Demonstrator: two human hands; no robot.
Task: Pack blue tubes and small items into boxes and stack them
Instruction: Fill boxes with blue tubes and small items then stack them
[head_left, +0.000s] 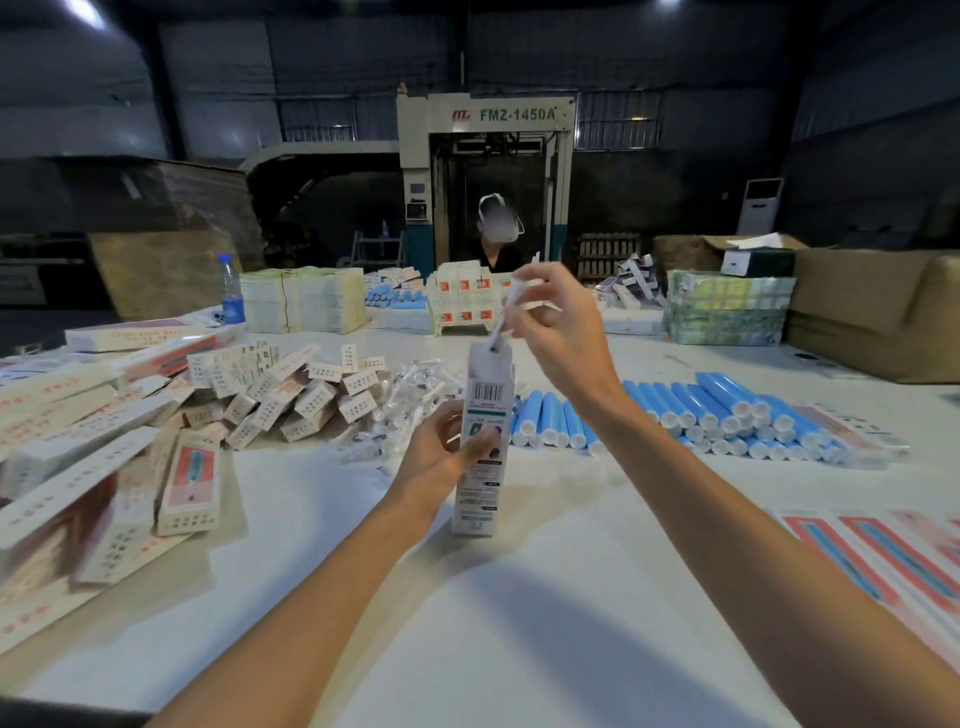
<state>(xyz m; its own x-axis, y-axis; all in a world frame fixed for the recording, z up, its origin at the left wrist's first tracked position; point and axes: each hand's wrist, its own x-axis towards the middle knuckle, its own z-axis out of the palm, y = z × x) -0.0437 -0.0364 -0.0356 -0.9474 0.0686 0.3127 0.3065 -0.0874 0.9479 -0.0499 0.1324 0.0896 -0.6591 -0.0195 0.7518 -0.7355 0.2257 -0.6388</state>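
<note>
Packing looks far from finished: many blue tubes (727, 415) lie loose to the right of the box (482, 410), closed cartons (104, 447) heaped to its left. The left hand (441, 454) grips the box's middle, standing it upright on the table (519, 623); the right hand (558, 332), just above its open top, pinches a thin white piece (508, 309), lower end entering the box.

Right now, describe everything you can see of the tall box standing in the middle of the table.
The box is a tall, narrow white cardboard carton with a barcode near the top, and a teal band and dark print below. It stands upright, its bottom end seemingly on the white table, its top flap open. The left hand grips its middle, fingers curled round it. The right hand pinches a thin white stick whose lower end meets the open top.
</note>
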